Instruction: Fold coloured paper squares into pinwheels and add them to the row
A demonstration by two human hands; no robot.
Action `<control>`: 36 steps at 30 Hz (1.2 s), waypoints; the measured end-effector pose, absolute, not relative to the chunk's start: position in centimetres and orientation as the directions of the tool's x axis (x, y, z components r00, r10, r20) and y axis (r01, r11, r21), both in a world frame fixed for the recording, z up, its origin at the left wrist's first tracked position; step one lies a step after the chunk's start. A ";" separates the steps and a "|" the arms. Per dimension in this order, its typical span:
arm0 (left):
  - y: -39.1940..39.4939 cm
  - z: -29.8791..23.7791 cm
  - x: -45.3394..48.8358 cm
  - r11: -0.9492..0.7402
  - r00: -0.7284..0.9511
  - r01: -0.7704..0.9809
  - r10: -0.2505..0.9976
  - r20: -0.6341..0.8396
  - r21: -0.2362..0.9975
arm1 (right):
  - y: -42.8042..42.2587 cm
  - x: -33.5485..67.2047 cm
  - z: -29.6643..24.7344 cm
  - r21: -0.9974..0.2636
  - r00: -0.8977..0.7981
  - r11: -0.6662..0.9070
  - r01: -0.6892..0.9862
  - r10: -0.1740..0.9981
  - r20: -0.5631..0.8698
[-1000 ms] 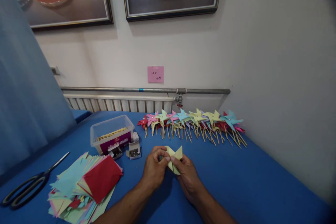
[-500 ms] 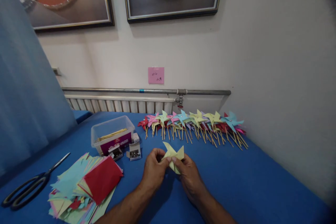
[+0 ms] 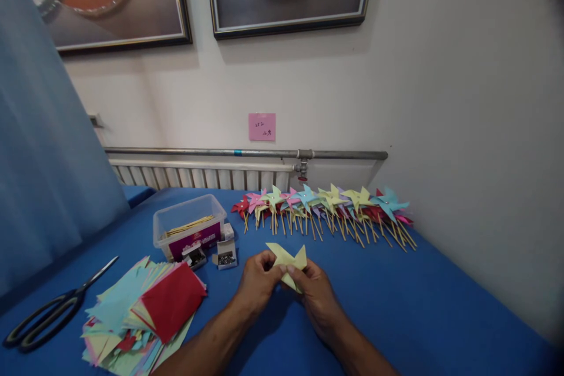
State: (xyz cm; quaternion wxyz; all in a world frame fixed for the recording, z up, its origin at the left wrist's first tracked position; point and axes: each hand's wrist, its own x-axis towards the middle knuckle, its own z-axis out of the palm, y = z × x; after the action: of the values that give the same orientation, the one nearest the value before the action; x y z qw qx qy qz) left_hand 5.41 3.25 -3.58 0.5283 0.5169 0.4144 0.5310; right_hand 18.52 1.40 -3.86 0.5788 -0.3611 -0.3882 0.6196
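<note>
A pale yellow paper pinwheel (image 3: 288, 258) is held up above the blue cloth, its folded points facing away from me. My left hand (image 3: 259, 279) pinches it from the left, thumb near the centre. From the right, my right hand (image 3: 316, 286) grips it too, and both thumbs meet close to its middle. My fingers behind the paper are partly hidden, and no stick shows on this pinwheel. Beyond my hands, a row of finished pinwheels (image 3: 332, 198) on thin wooden sticks lies along the back of the table.
A stack of coloured paper (image 3: 171, 299) lies at left, beside black-handled scissors (image 3: 57, 311). Behind it stand a clear plastic box (image 3: 189, 211) holding sticks and small open boxes of metal pins (image 3: 226, 258). A blue curtain (image 3: 48, 141) hangs at left; a radiator (image 3: 198, 173) runs behind the table.
The pale yellow pinwheel has tilted and turned slightly in my hands, its upper left point shifting left. My left hand has moved slightly left; both hands keep hold.
</note>
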 end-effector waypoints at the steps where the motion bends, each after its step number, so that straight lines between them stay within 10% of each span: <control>1: 3.3 -3.7 5.5 -0.103 0.091 -0.130 0.989 0.115 0.986 | 1.5 18.5 -3.9 -0.904 -0.061 -0.032 -0.425 0.998 -0.006; 36: 2.6 -3.1 5.4 -0.137 0.017 0.163 0.991 0.136 0.977 | 2.7 19.0 -5.8 -0.951 -0.015 -0.001 -0.308 1.000 0.004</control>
State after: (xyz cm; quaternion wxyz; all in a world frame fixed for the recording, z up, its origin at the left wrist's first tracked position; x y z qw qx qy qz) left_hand 5.39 2.64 -3.14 0.4231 0.5739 0.5025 0.4890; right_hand 18.98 2.70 -5.83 0.5683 -0.4117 -0.4203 0.5752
